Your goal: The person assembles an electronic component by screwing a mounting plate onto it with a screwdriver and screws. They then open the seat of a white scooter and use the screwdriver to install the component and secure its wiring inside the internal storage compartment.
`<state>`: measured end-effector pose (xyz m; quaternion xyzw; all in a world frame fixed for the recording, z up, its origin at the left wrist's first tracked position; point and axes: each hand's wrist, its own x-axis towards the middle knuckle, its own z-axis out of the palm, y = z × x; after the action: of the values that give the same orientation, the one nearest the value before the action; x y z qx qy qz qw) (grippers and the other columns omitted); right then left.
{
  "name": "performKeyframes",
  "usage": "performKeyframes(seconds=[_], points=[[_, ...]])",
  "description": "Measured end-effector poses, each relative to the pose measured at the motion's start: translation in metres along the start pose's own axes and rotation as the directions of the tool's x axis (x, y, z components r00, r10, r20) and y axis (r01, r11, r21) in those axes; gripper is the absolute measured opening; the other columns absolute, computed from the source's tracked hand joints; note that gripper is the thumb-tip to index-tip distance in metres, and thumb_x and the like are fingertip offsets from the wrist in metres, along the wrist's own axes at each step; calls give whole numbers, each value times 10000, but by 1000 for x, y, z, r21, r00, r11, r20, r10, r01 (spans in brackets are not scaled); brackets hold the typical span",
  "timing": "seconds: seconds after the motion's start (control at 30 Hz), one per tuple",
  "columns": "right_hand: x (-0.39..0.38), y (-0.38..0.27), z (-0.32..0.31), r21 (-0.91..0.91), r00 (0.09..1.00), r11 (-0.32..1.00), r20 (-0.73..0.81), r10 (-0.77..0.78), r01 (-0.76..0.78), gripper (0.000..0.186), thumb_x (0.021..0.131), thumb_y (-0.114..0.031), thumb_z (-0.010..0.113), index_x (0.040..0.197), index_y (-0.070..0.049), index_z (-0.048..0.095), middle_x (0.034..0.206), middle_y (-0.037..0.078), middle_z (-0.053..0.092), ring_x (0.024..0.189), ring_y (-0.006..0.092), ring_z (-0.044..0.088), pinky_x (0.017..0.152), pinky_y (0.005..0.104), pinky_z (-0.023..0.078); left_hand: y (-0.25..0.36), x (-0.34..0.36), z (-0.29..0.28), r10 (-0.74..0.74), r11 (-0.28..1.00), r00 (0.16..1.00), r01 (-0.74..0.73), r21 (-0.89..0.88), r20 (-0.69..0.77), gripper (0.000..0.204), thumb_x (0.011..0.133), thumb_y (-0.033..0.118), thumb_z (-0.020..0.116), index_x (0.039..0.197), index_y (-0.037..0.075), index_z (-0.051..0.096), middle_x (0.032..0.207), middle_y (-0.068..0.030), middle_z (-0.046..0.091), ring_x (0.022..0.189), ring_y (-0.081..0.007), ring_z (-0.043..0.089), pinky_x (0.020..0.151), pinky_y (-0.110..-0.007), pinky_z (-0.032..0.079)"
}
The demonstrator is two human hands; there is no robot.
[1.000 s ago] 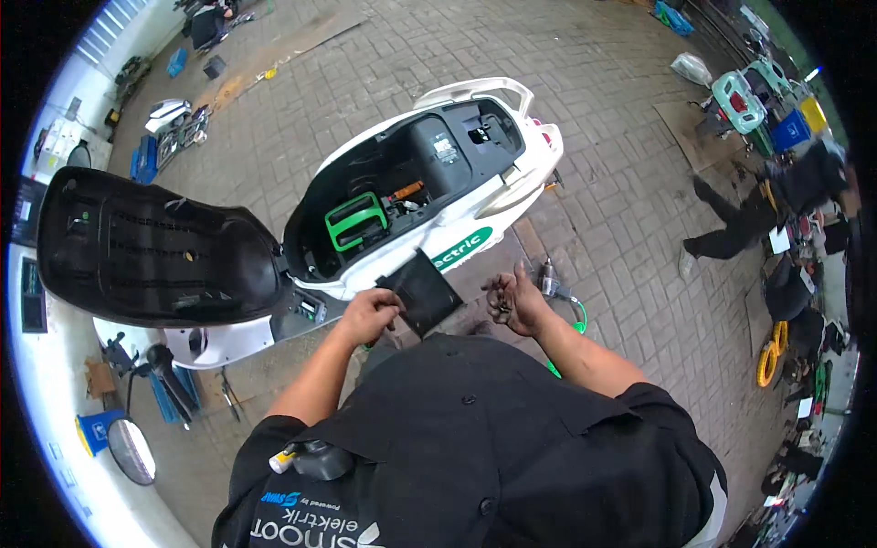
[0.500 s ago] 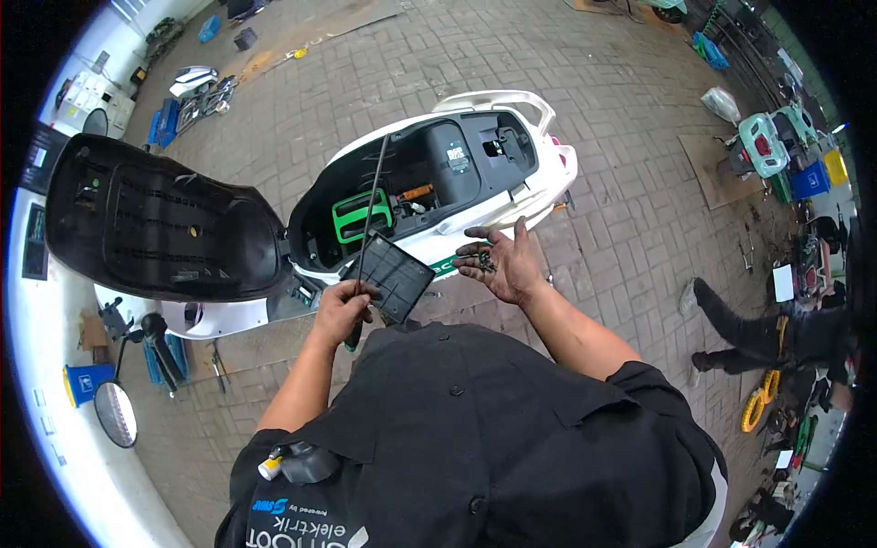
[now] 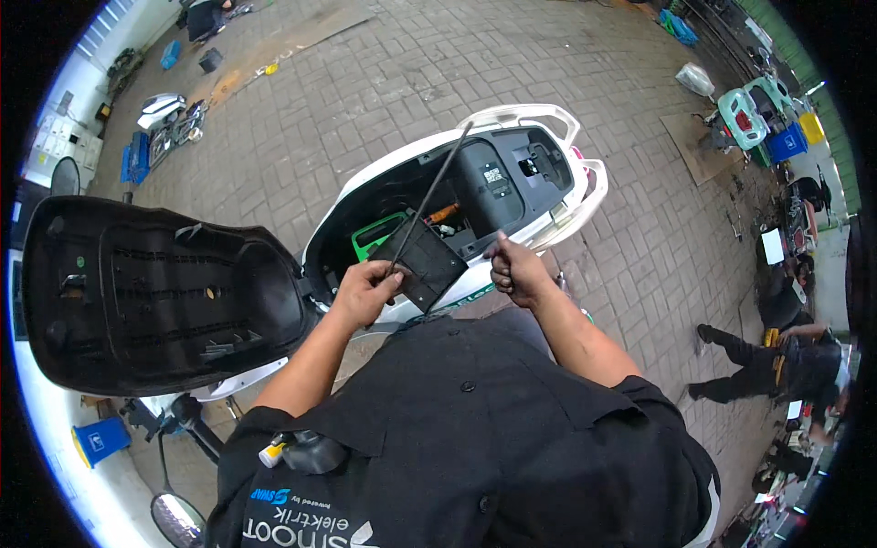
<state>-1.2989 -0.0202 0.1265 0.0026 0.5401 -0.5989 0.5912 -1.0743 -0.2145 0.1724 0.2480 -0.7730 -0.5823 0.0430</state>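
Observation:
My left hand [image 3: 370,294] is closed on a long thin-shafted screwdriver [image 3: 440,179] and a flat black plastic cover [image 3: 427,272]. The shaft slants up and away across the open under-seat compartment [image 3: 340,219] of a white scooter [image 3: 384,157]. Held over the compartment's near edge, the cover hides part of a green-framed object [image 3: 367,236] inside. An orange piece [image 3: 444,214] lies beside that object. My right hand [image 3: 523,274] is curled into a fist at the scooter's near side; the small dark screws seen in its palm earlier are now hidden.
The scooter's raised black seat [image 3: 164,292] stretches out to the left. A mirror [image 3: 177,519] and a blue bin [image 3: 102,442] are at lower left. Another person [image 3: 795,361] stands at the right. Brick paving [image 3: 402,73] surrounds the scooter, with parts [image 3: 174,123] at far left.
My right hand has gone from an open palm bearing small screws to a closed fist. My left hand has shifted right with the screwdriver and cover. The view has turned a little.

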Motion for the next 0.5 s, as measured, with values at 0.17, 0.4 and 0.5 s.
performKeyframes(seconds=[0.17,0.4,0.5], points=[[22,20,9,-235,997,971,45,63,-51,386,1004,-439,513,874,-76,516,569,-34,357,422,97,320,393,287,225,-27,7,-10,-3,991,998,-7,-135,-69,213,910,137,623,1018,-27,707,750,-8,624,630,-73,537,574,-251,446],[59,-14,0,-209,970,958,98,221,-197,475,1006,-579,382,1045,-126,520,641,-22,412,538,109,400,471,256,287,-25,27,21,-187,963,969,148,-227,-163,200,903,116,618,1022,-21,700,837,-11,653,714,-105,564,674,-285,469],[76,-44,-19,-129,970,977,151,188,-169,669,1000,-634,268,1269,-69,505,776,79,530,658,176,551,545,288,446,-27,35,34,-227,970,923,186,-158,-310,188,868,142,660,968,-11,705,844,-86,673,664,-148,587,671,-296,487]])
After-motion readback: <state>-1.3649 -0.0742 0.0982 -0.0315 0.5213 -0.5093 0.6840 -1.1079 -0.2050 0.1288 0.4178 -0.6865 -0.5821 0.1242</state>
